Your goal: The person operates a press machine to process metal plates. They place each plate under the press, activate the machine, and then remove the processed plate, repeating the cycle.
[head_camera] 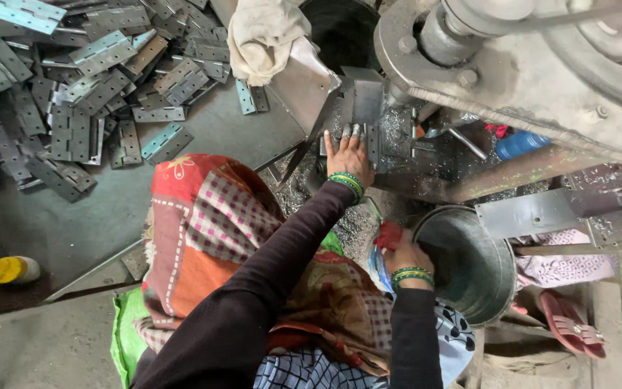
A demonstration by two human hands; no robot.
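My left hand [349,153] reaches forward to the bed of a grey press machine [512,79]. Its fingers lie flat and spread, with the tips on a small metal piece [354,130] under the tool. My right hand [406,256] is closer to me, at the left rim of a round metal bucket [494,288], with its fingers curled over the rim. A red scrap of cloth [388,233] sits right beside that hand. Both wrists wear green bangles and dark sleeves. A patterned shawl [210,238] covers my lap.
A large heap of flat metal hinges [73,72] lies on the floor at upper left. A yellow-capped bottle [13,269] lies at the left. A pale rag [264,36] hangs over the machine. Metal shavings surround the press bed. A red sandal [570,328] lies at right.
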